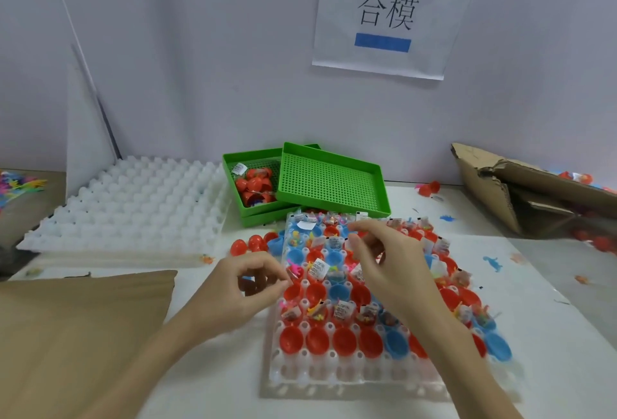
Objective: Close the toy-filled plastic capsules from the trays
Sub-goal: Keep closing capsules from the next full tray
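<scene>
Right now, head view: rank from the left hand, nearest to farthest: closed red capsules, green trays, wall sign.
From the left hand:
1. Closed red capsules, on the table just beyond the hand, left of the filled tray.
2. Green trays, stacked further back, centre, near the wall.
3. Wall sign, high on the wall, upper right.

Both forearms are bare to the frame edge, and the left hand (240,288) and right hand (384,261) wear nothing.
</scene>
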